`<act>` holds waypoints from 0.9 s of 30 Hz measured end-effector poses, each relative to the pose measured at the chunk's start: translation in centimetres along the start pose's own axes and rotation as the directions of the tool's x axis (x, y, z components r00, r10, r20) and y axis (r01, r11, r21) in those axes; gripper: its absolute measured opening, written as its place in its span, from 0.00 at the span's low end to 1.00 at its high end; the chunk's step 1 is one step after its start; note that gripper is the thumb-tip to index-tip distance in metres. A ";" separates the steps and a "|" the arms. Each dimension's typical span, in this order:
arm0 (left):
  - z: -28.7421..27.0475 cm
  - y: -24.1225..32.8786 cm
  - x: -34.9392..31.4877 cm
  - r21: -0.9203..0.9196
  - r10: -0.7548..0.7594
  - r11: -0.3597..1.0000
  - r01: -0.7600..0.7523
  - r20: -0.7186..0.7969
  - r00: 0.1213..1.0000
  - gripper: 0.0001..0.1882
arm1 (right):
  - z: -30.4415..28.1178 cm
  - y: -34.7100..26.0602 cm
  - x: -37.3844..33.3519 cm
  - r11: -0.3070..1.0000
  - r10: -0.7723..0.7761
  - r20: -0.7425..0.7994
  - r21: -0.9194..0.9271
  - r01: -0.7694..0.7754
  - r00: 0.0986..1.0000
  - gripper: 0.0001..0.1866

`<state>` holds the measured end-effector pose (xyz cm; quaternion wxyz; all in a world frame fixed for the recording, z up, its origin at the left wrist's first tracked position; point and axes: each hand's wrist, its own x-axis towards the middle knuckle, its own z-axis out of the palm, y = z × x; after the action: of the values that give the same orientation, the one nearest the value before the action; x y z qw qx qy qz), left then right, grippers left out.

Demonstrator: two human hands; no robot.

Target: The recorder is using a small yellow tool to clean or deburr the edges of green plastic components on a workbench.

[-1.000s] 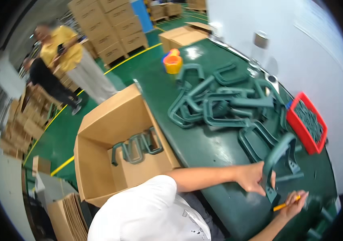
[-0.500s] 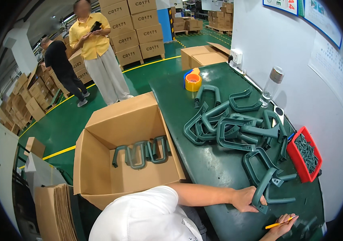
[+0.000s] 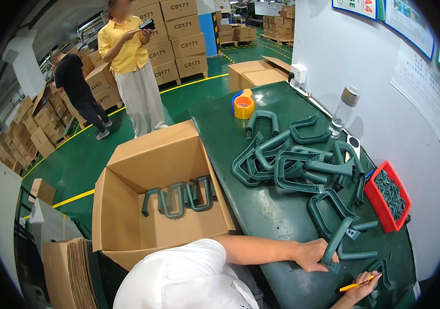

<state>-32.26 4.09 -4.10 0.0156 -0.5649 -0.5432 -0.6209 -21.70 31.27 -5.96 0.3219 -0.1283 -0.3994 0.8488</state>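
Observation:
My left hand (image 3: 312, 255) is closed around the lower end of a dark green U-shaped plastic handle (image 3: 337, 238) near the table's front. To its right, my right hand (image 3: 361, 289) grips a slim yellow knife-like tool (image 3: 353, 286); its exact kind is too small to tell. Another small green curved piece (image 3: 383, 273) is right beside my right fingers; whether they touch it I cannot tell. Several more green handles (image 3: 302, 170) lie heaped farther up the table, some of them next to my left hand.
An open cardboard box (image 3: 122, 226) holding several green handles stands left of the green table (image 3: 261, 216). A red bin (image 3: 408, 198) of small green pieces lies at the right edge. Orange tape (image 3: 243, 106) and a clear bottle (image 3: 342, 110) stand farther back. Two people are beyond the box.
The green piece beside my right hand, blurred before, now shows sharply and nearer the fingers. My left hand keeps its hold. The person in yellow has raised the dark device.

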 end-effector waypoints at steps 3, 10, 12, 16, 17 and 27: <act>0.0 0.0 -0.1 0.005 -0.047 0.999 0.046 0.032 0.998 0.17 | 0.6 -0.1 -0.3 1.000 -0.016 -0.036 0.003 0.016 0.999 0.19; -1.4 3.2 -0.1 0.329 -0.120 0.940 0.091 0.067 0.991 0.18 | 1.9 -0.3 -0.7 1.000 0.016 0.011 0.010 -0.016 1.000 0.18; -2.6 5.3 -0.6 0.416 -0.035 0.909 0.034 -0.005 0.999 0.20 | 0.5 -0.4 -0.1 1.000 0.017 0.046 -0.014 -0.016 0.999 0.18; -8.9 11.1 -3.4 0.581 0.066 0.814 0.001 -0.095 0.993 0.29 | -0.1 -0.9 -0.1 0.999 0.044 0.100 0.007 -0.045 0.994 0.19; -10.7 12.7 -4.8 0.653 0.078 0.757 0.025 -0.129 0.989 0.31 | 0.3 -0.7 -0.2 0.998 0.050 0.109 0.018 -0.053 0.993 0.19; -24.3 22.4 -28.3 -0.069 -0.165 0.072 0.995 -0.985 -0.056 0.10 | -0.1 -1.2 -0.4 0.994 0.045 0.079 -0.100 -0.037 0.996 0.18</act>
<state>-24.45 -38.70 -4.15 0.1818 0.2964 -0.8509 -0.3938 -20.83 31.64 -5.14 0.2813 -0.1175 -0.4509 0.8389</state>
